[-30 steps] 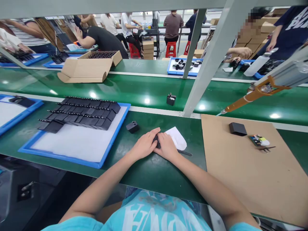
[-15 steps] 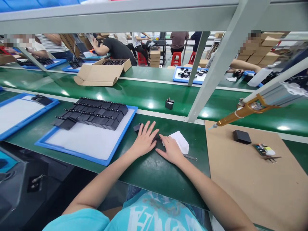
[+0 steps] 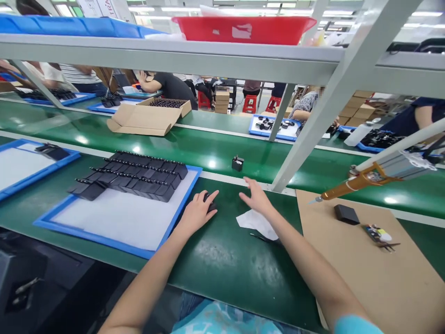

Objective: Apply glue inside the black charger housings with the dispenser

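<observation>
Black plastic piece (image 3: pixel 210 204) sits on the green worktable (image 3: pixel 222 260), just right of the near blue tray, with the person's left hand (image 3: pixel 195 214) curled over it, fingertips pressed onto its top. The right hand (image 3: pixel 256 198) is open with fingers spread and holds nothing. It is above the table's far edge and just beyond a crumpled white cloth (image 3: pixel 257 223).

The blue tray (image 3: pixel 104 234) has a white foam liner. Four overlapping rows of black housings (image 3: pixel 134 175) fill its far half, and the near half is bare foam. A second blue tray (image 3: pixel 38 169) further left holds a single black part (image 3: pixel 52 151) in its far corner.

On the conveyor belt (image 3: pixel 194 148) beyond, an open cardboard box (image 3: pixel 146 119) contains tightly packed dark items, and one small black unit (image 3: pixel 238 163) stands alone. On the shelf overhead rest a red bin (image 3: pixel 243 28) and a blue bin (image 3: pixel 69 25). What they hold cannot be seen.
</observation>
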`<state>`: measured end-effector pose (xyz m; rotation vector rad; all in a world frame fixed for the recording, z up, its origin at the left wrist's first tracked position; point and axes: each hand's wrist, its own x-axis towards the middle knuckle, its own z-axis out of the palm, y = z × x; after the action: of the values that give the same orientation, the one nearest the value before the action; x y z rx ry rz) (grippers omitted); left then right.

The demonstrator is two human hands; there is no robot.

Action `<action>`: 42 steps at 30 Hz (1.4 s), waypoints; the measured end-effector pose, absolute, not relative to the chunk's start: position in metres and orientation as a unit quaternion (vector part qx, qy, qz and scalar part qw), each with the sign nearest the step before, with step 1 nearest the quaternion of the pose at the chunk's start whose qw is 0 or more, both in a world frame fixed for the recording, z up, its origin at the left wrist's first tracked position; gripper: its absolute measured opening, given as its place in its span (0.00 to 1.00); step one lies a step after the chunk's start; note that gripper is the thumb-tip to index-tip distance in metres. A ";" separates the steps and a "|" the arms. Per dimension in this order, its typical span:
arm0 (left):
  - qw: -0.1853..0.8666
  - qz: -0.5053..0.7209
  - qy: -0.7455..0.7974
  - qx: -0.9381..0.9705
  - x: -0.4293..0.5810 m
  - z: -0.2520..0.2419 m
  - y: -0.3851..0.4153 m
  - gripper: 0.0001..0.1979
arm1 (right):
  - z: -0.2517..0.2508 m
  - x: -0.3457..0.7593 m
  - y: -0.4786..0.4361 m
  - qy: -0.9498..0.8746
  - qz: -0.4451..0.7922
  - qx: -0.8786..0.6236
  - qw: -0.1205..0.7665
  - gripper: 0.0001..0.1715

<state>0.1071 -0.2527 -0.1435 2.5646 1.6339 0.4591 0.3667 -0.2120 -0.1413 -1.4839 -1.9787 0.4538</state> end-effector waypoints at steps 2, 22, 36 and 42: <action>0.064 0.197 0.550 0.809 0.107 -0.145 -0.256 0.28 | -0.141 0.362 -0.164 -0.721 0.166 -0.593 0.318 0.39; 0.743 0.562 0.240 0.273 0.094 -0.097 -0.288 0.34 | -0.133 0.309 -0.149 -0.729 0.324 -0.529 0.289 0.27; 0.727 0.588 0.202 0.291 0.096 -0.100 -0.292 0.28 | -0.167 0.316 -0.307 -0.795 0.252 -0.494 0.247 0.27; 0.394 0.499 0.513 0.576 0.032 -0.115 -0.293 0.27 | -0.178 0.317 -0.309 -0.824 0.195 -0.476 0.238 0.26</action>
<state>0.0319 -0.2933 -0.1150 1.4614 1.3017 1.2656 0.3172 -0.3095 -0.1777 -1.3041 -2.2577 0.5337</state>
